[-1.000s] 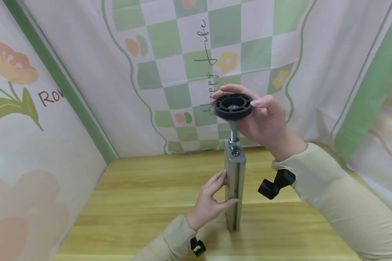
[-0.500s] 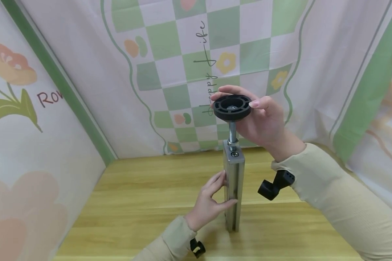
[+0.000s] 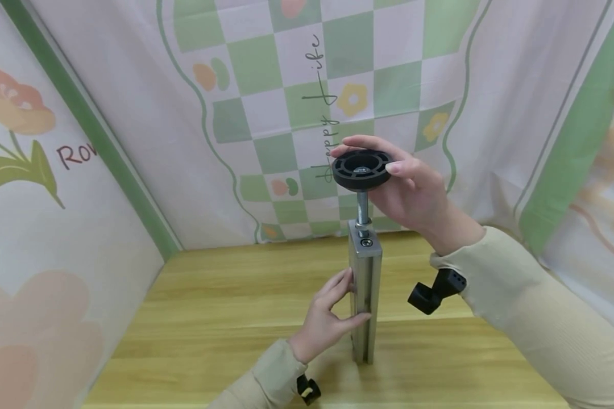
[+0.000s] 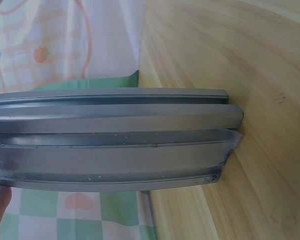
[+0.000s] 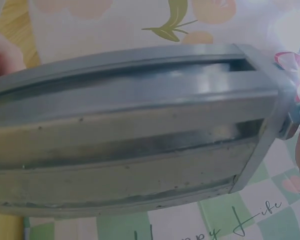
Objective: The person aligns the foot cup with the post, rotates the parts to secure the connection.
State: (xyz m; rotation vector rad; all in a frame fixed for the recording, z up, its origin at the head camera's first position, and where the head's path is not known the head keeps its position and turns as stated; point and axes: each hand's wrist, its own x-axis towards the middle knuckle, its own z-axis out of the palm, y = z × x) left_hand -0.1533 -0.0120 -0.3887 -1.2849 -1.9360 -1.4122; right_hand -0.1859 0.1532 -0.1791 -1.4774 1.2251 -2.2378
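Observation:
A grey aluminium profile (image 3: 364, 307) stands upright on the wooden table. Around its lower half, my left hand (image 3: 321, 326) has the thumb on the near side and fingers on the left side. An end plate (image 3: 364, 249) with a socket-head screw caps the profile. From this plate rises a threaded rod (image 3: 362, 205) with a hex nut (image 3: 363, 225), topped by a round black levelling foot (image 3: 360, 182). My right hand (image 3: 408, 190) holds the foot's rim between thumb and fingers. The right wrist view shows the profile's slotted sides (image 5: 140, 107) and the nut (image 5: 293, 121) close up.
Under the profile lies the wood-grain table (image 3: 210, 318). Printed cloth with green checks (image 3: 271, 113) hangs behind, and more cloth (image 3: 46, 227) covers the left and right sides. A black camera mount (image 3: 436, 291) sits on the right wrist, another (image 3: 308, 389) on the left.
My right wrist has turned slightly and the thumb has shifted a little on the foot's rim. The left hand and the profile stay put.

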